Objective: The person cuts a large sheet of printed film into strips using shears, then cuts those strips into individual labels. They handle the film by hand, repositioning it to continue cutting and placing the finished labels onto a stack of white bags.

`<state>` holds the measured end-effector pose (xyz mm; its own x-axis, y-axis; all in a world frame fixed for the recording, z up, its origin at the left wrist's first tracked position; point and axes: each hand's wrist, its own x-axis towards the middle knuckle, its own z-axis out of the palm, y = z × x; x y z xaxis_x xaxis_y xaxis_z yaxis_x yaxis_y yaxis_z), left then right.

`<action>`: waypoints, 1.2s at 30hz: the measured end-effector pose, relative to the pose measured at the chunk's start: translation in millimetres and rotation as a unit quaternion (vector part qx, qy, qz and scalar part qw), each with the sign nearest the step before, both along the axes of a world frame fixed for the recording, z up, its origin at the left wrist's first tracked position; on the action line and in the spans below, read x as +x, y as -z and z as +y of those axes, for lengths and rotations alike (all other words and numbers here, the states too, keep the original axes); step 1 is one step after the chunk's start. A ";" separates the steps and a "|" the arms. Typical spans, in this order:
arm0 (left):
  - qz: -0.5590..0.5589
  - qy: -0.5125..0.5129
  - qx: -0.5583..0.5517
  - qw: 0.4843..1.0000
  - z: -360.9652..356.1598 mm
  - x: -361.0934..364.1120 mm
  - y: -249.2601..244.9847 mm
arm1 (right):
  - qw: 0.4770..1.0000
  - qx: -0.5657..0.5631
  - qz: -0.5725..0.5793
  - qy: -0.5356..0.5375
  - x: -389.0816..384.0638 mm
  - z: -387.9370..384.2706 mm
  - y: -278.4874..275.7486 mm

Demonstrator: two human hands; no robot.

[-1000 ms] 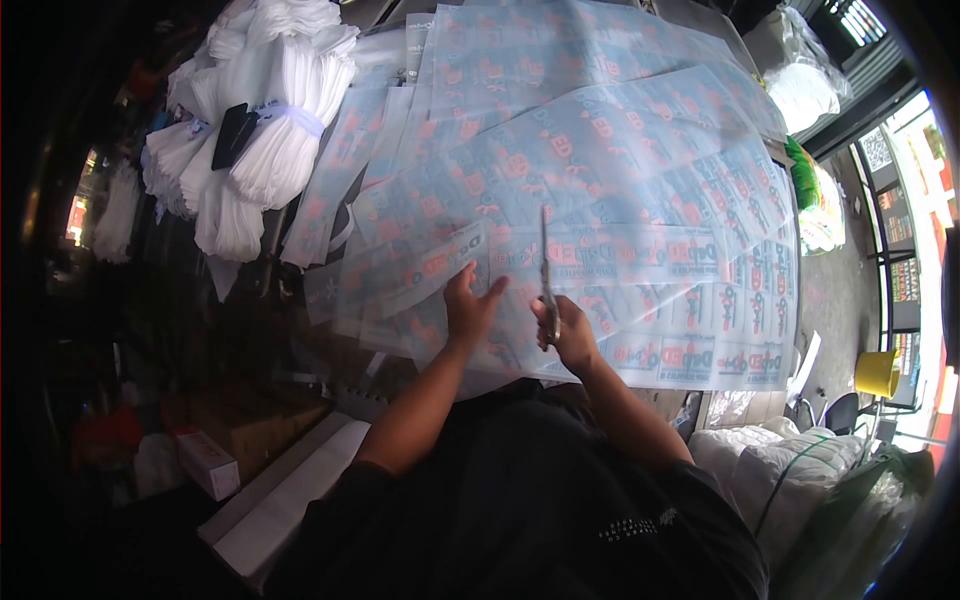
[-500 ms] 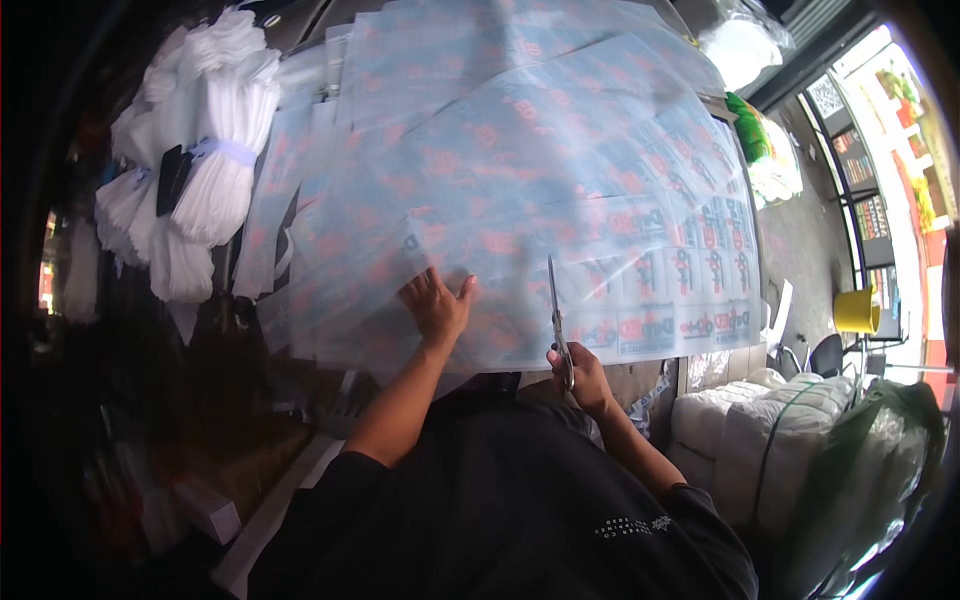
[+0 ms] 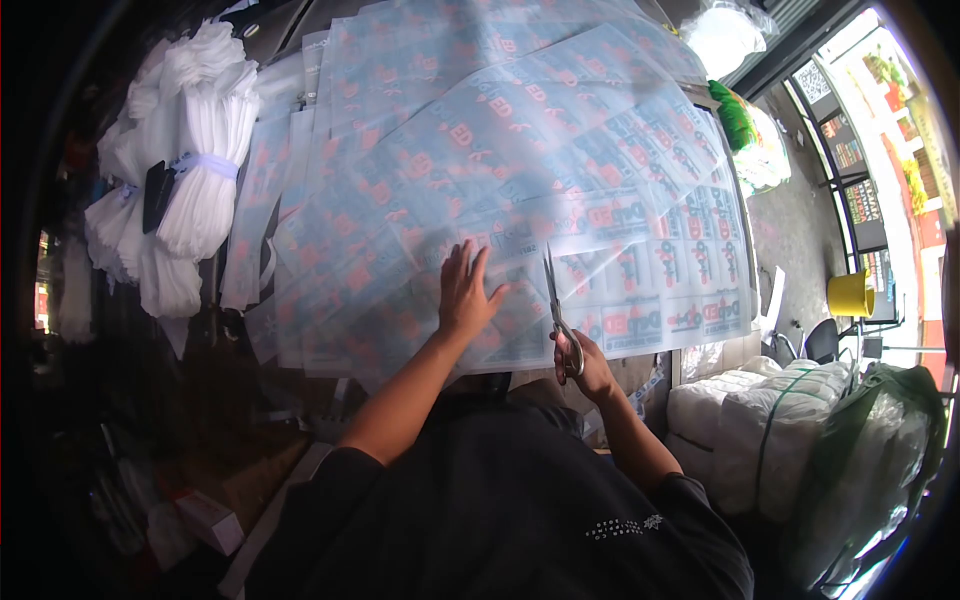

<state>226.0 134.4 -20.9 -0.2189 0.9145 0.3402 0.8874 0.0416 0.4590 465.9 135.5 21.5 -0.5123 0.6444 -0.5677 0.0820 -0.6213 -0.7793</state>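
Note:
Large translucent sheets (image 3: 440, 155) printed with red and dark lettering lie overlapped across the table before me. My left hand (image 3: 468, 293) rests on the front sheets, palm down, with its fingers stretched and the thumb apart. To its right, my right hand (image 3: 583, 366) grips a pair of scissors (image 3: 557, 310) by the handles. The long blades point away from me over the printed sheet, their tips near a strip of lettering.
Bundles of white material (image 3: 205, 165) tied with pale bands hang at the left. White wrapped bales (image 3: 765, 415) stand at the lower right beside a dark green bag (image 3: 880, 450). Farther right is a yellow bucket (image 3: 850, 295). A green and white sack (image 3: 745, 135) sits past the table's right edge.
My left hand has moved right and slightly forward over the sheets, closer to the scissors. My right hand keeps hold of the scissors, and the view has shifted slightly.

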 end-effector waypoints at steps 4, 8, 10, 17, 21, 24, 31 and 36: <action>0.003 0.060 0.022 0.998 29.4 20.4 -15.0 | 1.000 0.004 -0.030 -0.002 -3.8 8.1 -4.6; 0.030 0.114 0.042 0.992 54.2 29.3 -10.8 | 0.998 0.028 -0.047 -0.013 -4.1 14.9 -6.5; 0.042 0.132 0.042 0.989 63.5 29.3 1.3 | 0.998 0.032 -0.057 -0.010 -4.6 18.1 -7.4; 0.083 0.202 0.131 0.967 72.3 17.2 14.2 | 0.990 0.069 -0.114 -0.052 -7.3 19.9 -26.8; 0.077 0.224 0.162 0.958 63.8 13.3 10.4 | 0.992 0.035 -0.110 -0.051 -8.0 20.5 -32.6; 0.088 0.235 0.144 0.957 53.8 14.7 5.6 | 0.996 0.000 -0.086 -0.037 -14.2 24.5 -37.0; 0.092 0.214 0.159 0.959 40.8 15.9 4.3 | 0.997 -0.009 -0.074 -0.010 -33.8 30.8 -27.2; 0.092 0.203 0.176 0.959 33.8 12.5 0.0 | 0.998 -0.005 -0.063 -0.003 -38.0 36.1 -19.7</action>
